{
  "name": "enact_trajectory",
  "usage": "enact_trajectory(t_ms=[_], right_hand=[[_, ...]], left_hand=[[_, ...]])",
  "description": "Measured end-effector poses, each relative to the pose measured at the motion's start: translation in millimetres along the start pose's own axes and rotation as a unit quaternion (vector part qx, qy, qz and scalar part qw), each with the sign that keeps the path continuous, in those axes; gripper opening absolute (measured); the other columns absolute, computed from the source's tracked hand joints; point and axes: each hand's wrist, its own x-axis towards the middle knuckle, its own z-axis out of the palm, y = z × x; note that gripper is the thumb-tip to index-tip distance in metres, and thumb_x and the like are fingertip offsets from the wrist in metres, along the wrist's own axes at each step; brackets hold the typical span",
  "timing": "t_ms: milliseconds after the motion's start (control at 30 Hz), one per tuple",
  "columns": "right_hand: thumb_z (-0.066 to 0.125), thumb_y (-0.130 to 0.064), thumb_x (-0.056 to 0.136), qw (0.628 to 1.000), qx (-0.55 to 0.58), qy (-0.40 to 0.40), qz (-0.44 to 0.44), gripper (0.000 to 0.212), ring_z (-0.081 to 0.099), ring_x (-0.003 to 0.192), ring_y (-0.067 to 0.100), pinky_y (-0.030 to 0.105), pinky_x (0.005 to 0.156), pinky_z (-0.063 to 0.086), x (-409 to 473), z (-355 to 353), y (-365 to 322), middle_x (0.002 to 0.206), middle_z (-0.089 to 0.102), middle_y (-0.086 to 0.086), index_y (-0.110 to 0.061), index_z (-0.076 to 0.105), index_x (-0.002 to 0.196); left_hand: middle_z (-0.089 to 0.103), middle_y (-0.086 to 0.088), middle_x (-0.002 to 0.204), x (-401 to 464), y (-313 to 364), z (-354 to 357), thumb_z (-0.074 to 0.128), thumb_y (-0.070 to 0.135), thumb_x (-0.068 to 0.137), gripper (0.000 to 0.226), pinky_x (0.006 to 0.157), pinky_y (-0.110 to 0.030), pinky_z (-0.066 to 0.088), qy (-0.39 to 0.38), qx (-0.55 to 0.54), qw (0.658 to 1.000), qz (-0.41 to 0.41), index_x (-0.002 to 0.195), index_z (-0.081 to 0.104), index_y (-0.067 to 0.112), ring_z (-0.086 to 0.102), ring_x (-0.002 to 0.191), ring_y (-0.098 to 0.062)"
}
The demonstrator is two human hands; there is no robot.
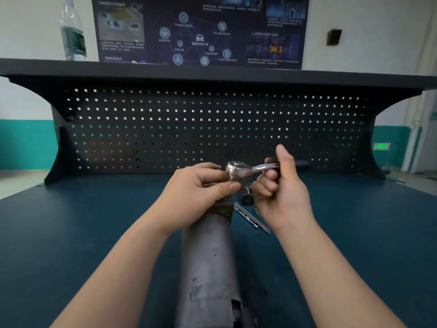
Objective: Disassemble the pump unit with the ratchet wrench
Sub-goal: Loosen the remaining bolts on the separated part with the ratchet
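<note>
The pump unit (208, 261), a long grey metal cylinder, lies lengthwise on the blue bench (82, 233), running from the bottom edge up to my hands. A shiny ratchet wrench (246, 168) sits over its far end. My right hand (281, 192) grips the wrench handle with the thumb raised. My left hand (201, 195) pinches at the wrench head with thumb and fingers, just over the pump's top end. The pump's far end is hidden under my left hand.
A slim metal tool (251, 218) lies on the bench to the right of the pump, with a small dark round part (246, 198) beyond it. A black pegboard (212, 129) closes the back of the bench. A water bottle (73, 31) stands on the shelf above.
</note>
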Motion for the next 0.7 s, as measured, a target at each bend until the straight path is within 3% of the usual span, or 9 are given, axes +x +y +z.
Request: enact_trajectory(t_ms=[67, 133, 233, 367, 533, 700], right_hand=[[0.063, -0.033, 0.088, 0.997, 0.047, -0.017, 0.059, 0.028, 0.032, 0.029, 0.002, 0.014, 0.03, 0.028, 5.6, -3.0, -2.2, 0.043, 0.04, -0.006, -0.01, 0.055, 0.073], [0.064, -0.035, 0.082, 0.996, 0.045, -0.041, 0.062, 0.027, 0.032, 0.032, 0.003, 0.014, 0.032, 0.03, 6.2, -2.5, -2.9, 0.045, 0.038, -0.006, -0.01, 0.056, 0.076], [0.065, -0.04, 0.074, 0.996, -0.028, -0.083, -0.01, 0.028, 0.035, 0.038, 0.007, 0.018, 0.038, 0.03, 1.8, 1.8, -5.3, 0.049, 0.039, -0.005, -0.013, 0.059, 0.073], [0.064, -0.05, 0.078, 0.967, -0.189, -0.108, -0.129, 0.032, 0.032, 0.034, 0.011, 0.017, 0.04, 0.024, -8.7, 3.6, -4.8, 0.046, 0.044, -0.002, -0.024, 0.065, 0.061], [0.062, -0.044, 0.081, 0.981, -0.155, -0.07, -0.093, 0.032, 0.037, 0.032, 0.01, 0.017, 0.036, 0.03, -6.5, 4.2, -5.2, 0.046, 0.047, 0.0, -0.014, 0.059, 0.07], [0.06, -0.036, 0.091, 0.989, -0.124, -0.043, -0.07, 0.032, 0.037, 0.033, 0.009, 0.017, 0.035, 0.03, -3.5, 0.5, -3.3, 0.046, 0.047, 0.0, -0.01, 0.056, 0.073]], left_hand=[[0.069, 0.002, 0.106, 0.9, -0.2, 1.6, 0.071, 0.046, 0.076, 0.035, 0.099, -0.045, 0.045, 0.003, 0.007, 1.0, 0.002, 0.099, 0.077, 0.02, 0.063, 0.107, -0.013], [0.069, 0.004, 0.105, 1.5, -0.4, 1.7, 0.071, 0.044, 0.076, 0.031, 0.099, -0.045, 0.046, 0.005, -0.006, 1.0, 0.002, 0.098, 0.078, 0.023, 0.063, 0.106, -0.012], [0.07, 0.008, 0.101, 0.5, 0.8, 1.8, 0.072, 0.042, 0.072, 0.02, 0.095, -0.046, 0.048, 0.012, -0.014, 1.0, 0.011, 0.089, 0.078, 0.034, 0.065, 0.103, -0.009], [0.07, 0.015, 0.094, 2.2, 1.4, 3.1, 0.07, 0.063, 0.061, 0.015, 0.088, -0.042, 0.051, 0.024, 0.061, 0.997, 0.048, 0.073, 0.07, 0.053, 0.066, 0.094, -0.005], [0.071, 0.009, 0.097, 3.4, -2.9, 2.3, 0.069, 0.049, 0.074, 0.02, 0.089, -0.042, 0.051, 0.017, 0.038, 0.998, 0.057, 0.09, 0.075, 0.037, 0.065, 0.098, -0.007], [0.07, 0.005, 0.107, 2.2, -2.4, -0.5, 0.068, 0.041, 0.078, 0.022, 0.098, -0.045, 0.047, -0.006, -0.016, 0.999, 0.039, 0.094, 0.077, 0.027, 0.063, 0.107, -0.01]])
